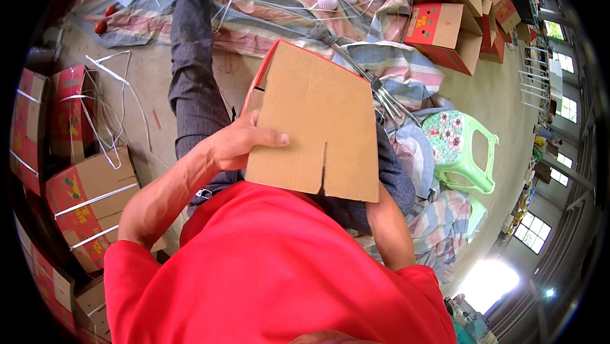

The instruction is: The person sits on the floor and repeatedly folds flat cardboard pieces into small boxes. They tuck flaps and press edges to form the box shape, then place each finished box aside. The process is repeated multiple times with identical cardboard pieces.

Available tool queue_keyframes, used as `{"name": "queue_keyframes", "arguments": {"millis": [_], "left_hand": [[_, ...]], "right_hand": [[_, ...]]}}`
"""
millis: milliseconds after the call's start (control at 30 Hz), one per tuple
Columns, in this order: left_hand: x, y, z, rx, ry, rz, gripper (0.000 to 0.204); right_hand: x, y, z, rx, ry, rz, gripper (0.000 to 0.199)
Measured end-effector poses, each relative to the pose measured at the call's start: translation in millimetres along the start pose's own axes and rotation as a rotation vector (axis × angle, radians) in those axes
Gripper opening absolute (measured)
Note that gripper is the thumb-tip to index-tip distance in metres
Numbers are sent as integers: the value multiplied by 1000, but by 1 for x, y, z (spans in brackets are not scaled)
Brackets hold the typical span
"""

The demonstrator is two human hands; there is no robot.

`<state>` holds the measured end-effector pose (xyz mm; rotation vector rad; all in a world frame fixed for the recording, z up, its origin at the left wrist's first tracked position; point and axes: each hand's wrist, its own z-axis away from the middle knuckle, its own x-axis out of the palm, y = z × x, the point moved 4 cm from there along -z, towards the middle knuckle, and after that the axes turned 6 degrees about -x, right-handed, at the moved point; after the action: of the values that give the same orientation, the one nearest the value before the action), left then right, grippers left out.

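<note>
Left hand [236, 143] is gripping smooth, slotted cardboard box [318, 112]; crumpled sheet [273, 23] spreading beyond grip; right hand's hiding, hold I can't tell.

The beige floor [492, 93] bears striped sheeting [143, 16] (rumpled) and red cartons [432, 26].
</note>
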<state>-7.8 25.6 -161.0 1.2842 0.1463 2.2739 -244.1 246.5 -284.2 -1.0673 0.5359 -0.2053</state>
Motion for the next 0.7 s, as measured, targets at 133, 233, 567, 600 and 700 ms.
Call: {"name": "queue_keyframes", "arguments": {"millis": [133, 233, 567, 600, 700], "left_hand": [[11, 24, -10, -11, -26, -25, 72], [10, 39, -22, 125, -13, -155, 64], [-32, 107, -88, 584, 77, -731, 47], [-32, 108, -89, 618, 96, -759, 45], [-28, 110, -95, 679, 152, -808, 43]], "right_hand": [[-9, -2, -6, -54, -39, 144, 46], [-13, 1, -11, -172, -112, 472, 43], [8, -9, -18, -5, -42, 20, 34], [9, -14, -20, 39, -52, -11, 42], [12, -37, -21, -58, 10, -17, 37]]}}
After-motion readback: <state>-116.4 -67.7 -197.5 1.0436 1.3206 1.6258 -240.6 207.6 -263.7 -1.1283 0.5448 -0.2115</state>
